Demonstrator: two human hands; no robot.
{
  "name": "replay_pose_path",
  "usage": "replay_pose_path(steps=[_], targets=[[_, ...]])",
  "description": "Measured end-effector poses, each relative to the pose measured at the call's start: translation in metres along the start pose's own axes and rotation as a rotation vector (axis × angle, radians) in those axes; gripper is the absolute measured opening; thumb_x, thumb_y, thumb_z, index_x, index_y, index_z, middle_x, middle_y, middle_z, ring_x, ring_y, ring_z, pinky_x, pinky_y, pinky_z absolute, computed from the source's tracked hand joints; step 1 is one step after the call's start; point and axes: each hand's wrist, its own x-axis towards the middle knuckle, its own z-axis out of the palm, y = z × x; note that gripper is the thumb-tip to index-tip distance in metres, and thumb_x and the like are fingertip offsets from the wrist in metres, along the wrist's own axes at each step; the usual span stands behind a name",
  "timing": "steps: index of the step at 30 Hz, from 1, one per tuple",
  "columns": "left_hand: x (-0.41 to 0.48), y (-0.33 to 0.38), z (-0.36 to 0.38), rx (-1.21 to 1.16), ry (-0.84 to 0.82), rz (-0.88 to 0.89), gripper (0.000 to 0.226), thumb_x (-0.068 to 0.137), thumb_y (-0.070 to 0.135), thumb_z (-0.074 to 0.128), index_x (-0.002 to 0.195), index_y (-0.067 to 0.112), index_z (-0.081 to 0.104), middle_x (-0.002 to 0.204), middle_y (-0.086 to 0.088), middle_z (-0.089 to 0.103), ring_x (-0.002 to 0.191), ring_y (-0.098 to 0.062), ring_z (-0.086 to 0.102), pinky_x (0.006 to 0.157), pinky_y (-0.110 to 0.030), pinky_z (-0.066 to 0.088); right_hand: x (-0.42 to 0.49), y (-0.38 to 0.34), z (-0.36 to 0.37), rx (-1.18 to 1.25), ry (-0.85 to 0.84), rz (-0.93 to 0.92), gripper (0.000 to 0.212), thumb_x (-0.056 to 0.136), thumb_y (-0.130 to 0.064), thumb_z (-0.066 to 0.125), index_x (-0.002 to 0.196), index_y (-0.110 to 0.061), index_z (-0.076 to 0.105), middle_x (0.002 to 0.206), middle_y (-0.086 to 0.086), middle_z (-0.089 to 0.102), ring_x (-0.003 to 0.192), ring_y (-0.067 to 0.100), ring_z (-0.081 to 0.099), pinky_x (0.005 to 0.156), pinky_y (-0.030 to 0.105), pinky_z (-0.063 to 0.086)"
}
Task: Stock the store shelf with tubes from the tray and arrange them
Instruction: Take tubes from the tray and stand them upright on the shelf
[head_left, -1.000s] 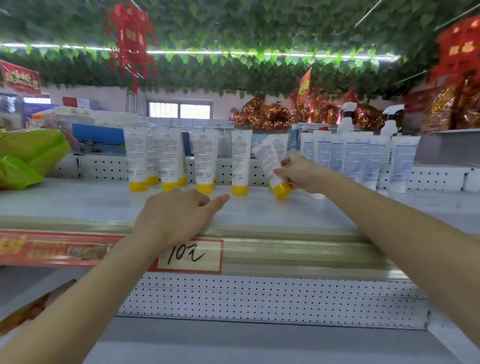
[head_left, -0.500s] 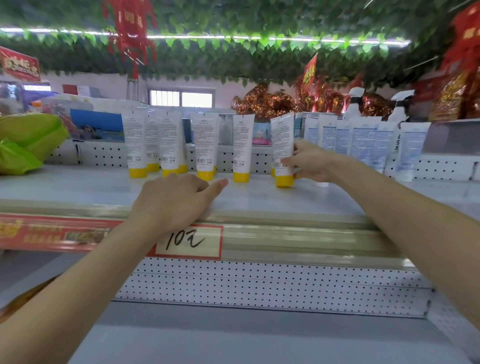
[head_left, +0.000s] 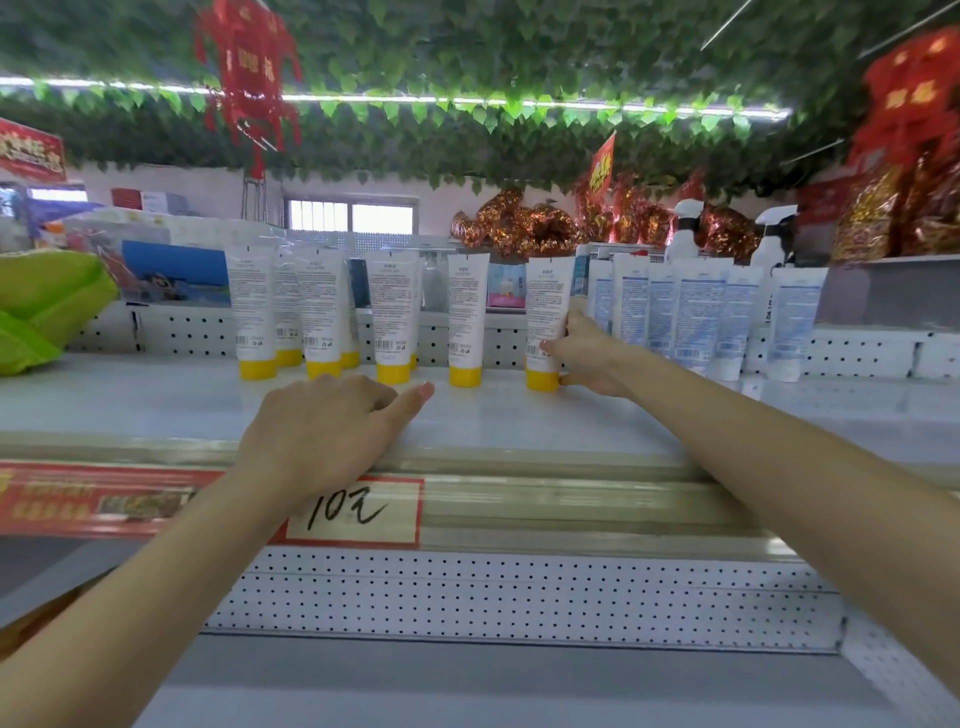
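Several white tubes with yellow caps stand cap-down in a row on the white shelf (head_left: 156, 400). My right hand (head_left: 589, 356) grips the rightmost one, a white yellow-capped tube (head_left: 548, 306), which stands upright at the end of the row next to another tube (head_left: 466, 317). My left hand (head_left: 332, 431) rests on the shelf's front edge with fingers loosely curled and the thumb stretched out, holding nothing. The tray is out of view.
Several white tubes with blue print (head_left: 698, 312) stand just right of my right hand, with spray bottles (head_left: 683, 234) behind. A green bag (head_left: 47, 301) lies at the far left. A red price strip (head_left: 104, 499) and a handwritten price tag (head_left: 353, 512) run along the shelf front.
My right hand has tipped the tube from a leftward tilt to upright and set its cap on the shelf. My left hand has stayed on the shelf edge.
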Motion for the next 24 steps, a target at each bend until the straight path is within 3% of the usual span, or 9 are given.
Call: replay_pose_path(steps=[8, 14, 22, 24], targets=[[0.001, 0.000, 0.001, -0.007, 0.002, -0.003, 0.070, 0.087, 0.069, 0.013, 0.098, 0.030, 0.069, 0.092, 0.000, 0.066, 0.082, -0.021, 0.053, 0.069, -0.033, 0.036, 0.000, 0.002, -0.003, -0.032, -0.007, 0.011, 0.051, 0.100, -0.001, 0.042, 0.145, -0.018, 0.028, 0.150, 0.005, 0.038, 0.134, 0.028, 0.040, 0.105, 0.053, 0.040], [0.001, 0.000, 0.000, -0.021, -0.008, -0.008, 0.062, 0.089, 0.068, 0.014, 0.102, 0.039, 0.067, 0.093, 0.003, 0.064, 0.086, -0.021, 0.053, 0.074, -0.034, 0.038, 0.000, 0.001, -0.007, -0.076, -0.018, 0.034, 0.049, 0.099, -0.006, 0.046, 0.145, -0.014, 0.031, 0.148, 0.005, 0.041, 0.133, 0.028, 0.042, 0.105, 0.052, 0.041], [0.004, -0.001, 0.001, -0.042, 0.009, 0.023, 0.064, 0.093, 0.063, 0.020, 0.086, 0.024, 0.070, 0.075, 0.003, 0.063, 0.076, -0.015, 0.057, 0.068, -0.032, 0.042, -0.018, -0.009, -0.013, -0.232, -0.044, 0.143, 0.051, 0.096, -0.015, 0.055, 0.144, -0.012, 0.036, 0.149, 0.005, 0.039, 0.134, 0.027, 0.039, 0.110, 0.042, 0.035], [0.004, 0.000, -0.001, -0.075, -0.003, 0.037, 0.062, 0.094, 0.062, 0.022, 0.091, 0.023, 0.070, 0.077, 0.003, 0.064, 0.077, -0.015, 0.056, 0.068, -0.031, 0.041, -0.032, -0.013, -0.017, -0.333, -0.080, 0.191, 0.059, 0.095, -0.018, 0.059, 0.145, -0.007, 0.031, 0.152, 0.009, 0.033, 0.136, 0.030, 0.037, 0.111, 0.042, 0.035]])
